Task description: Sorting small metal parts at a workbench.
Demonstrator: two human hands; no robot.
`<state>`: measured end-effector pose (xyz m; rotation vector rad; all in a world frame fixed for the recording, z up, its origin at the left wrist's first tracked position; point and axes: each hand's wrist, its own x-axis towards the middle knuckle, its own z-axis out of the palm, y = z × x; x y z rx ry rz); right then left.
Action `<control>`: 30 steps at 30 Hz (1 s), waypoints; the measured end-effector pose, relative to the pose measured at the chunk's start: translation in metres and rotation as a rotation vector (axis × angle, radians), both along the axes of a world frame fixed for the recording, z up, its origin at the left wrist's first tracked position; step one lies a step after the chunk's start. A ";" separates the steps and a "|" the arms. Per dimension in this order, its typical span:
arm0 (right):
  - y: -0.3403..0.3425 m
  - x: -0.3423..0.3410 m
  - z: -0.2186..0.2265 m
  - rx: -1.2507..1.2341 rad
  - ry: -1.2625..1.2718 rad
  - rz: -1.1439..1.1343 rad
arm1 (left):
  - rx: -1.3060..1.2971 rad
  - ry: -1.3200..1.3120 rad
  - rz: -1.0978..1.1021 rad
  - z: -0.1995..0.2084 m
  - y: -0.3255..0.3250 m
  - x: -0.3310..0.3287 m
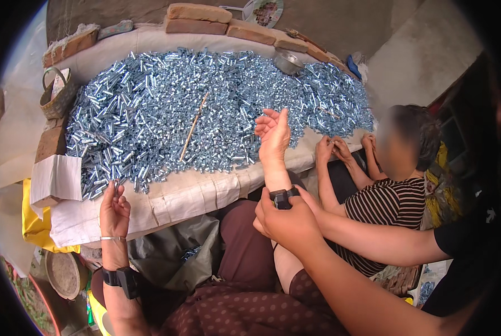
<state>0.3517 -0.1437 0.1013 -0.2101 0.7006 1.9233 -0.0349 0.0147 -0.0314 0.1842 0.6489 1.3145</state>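
- The metal pieces (166, 112), short silvery-blue rods or tubes, lie heaped on the cloth-covered bench (166, 197).
- The heap's own long axis runs left to right along the bench; the pieces within it point every which way, their long axes crossing at many angles.
- At the left end the pieces look longer, many slanting; toward the middle they look shorter, too small to tell singly.
- The left hand (116, 213) reaches the heap's near left edge, fingers pointing away from the person. Its grip is drawn nearly together at the tips; I cannot tell whether a piece sits between them.
- The right hand (274, 135) is raised near the heap's front edge, fingers up and curling left. Its grip is loosely spread, with nothing in it.
- A co-worker's hand (290, 217) holds the right wrist at its black strap (284, 198).
- A pale stick (194, 127) lies on the heap, slanting from near left to far right.
- A metal bowl (288, 61) sits at the far edge.
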 end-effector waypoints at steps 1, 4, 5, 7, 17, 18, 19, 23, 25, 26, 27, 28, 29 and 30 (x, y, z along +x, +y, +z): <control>0.003 0.007 -0.001 -0.062 -0.210 0.062 | 0.002 0.000 0.001 0.000 -0.001 -0.001; 0.002 0.003 -0.023 -0.116 0.191 0.008 | -0.016 -0.014 0.005 -0.004 -0.003 -0.006; 0.003 -0.001 -0.028 -0.117 0.320 -0.059 | -0.017 -0.015 0.006 -0.004 -0.004 -0.006; -0.003 -0.063 0.051 -0.424 0.770 -0.596 | 0.003 -0.034 -0.020 0.002 -0.001 0.006; 0.006 -0.060 -0.027 -0.553 0.752 -0.685 | -0.006 -0.063 -0.044 -0.008 -0.003 0.000; 0.007 -0.057 -0.032 -0.574 0.718 -0.779 | -0.012 -0.053 -0.040 -0.008 -0.002 0.002; 0.010 -0.058 -0.037 -0.606 0.683 -0.860 | -0.021 -0.034 -0.024 -0.008 -0.003 0.000; 0.010 -0.069 -0.039 -0.600 0.270 -0.922 | -0.035 -0.022 -0.034 -0.003 -0.003 0.002; 0.007 -0.084 -0.030 -0.547 0.364 -1.152 | -0.038 0.002 -0.022 -0.010 -0.003 -0.003; 0.002 -0.082 -0.036 -0.463 0.332 -1.149 | -0.038 -0.002 -0.033 -0.011 -0.002 0.001; -0.004 -0.080 -0.041 -0.460 0.332 -1.161 | -0.034 -0.005 -0.048 -0.011 0.000 0.005; -0.010 -0.077 -0.045 -0.413 0.365 -1.211 | -0.029 -0.010 -0.063 -0.011 0.001 0.009; -0.010 -0.078 -0.047 -0.374 0.399 -1.245 | -0.031 -0.006 -0.061 -0.012 0.001 0.008; -0.009 -0.078 -0.050 -0.377 0.400 -1.244 | -0.042 0.000 -0.060 -0.013 0.001 0.007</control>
